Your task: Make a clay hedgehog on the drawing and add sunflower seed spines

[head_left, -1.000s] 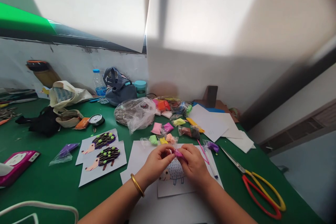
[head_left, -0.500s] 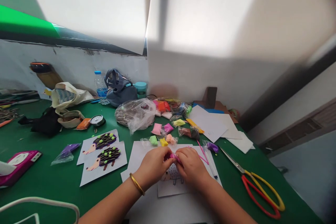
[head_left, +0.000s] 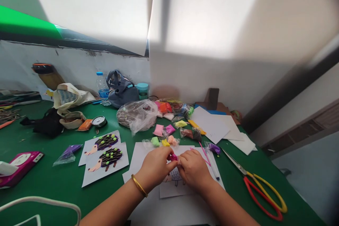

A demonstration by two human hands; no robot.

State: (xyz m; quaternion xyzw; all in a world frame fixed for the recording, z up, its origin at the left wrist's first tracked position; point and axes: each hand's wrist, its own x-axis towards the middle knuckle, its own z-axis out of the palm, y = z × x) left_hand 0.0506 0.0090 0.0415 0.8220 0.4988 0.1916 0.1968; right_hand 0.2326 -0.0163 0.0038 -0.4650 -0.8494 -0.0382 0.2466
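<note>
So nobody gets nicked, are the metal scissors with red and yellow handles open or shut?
The metal scissors look shut: their silver blades lie together, narrowing to one tip.

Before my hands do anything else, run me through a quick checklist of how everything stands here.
1. Magenta piece pinched in the left hand: ok.
2. Right hand gripping it too: cannot tell, the contact is too small to make out.
3. Hedgehog drawing in full view: not ok, hands partly cover it.
4. Scissors clear of both hands: ok, lying to the right.
5. Decorated hedgehog cards clear of the hands: ok, lying to the left.
</note>
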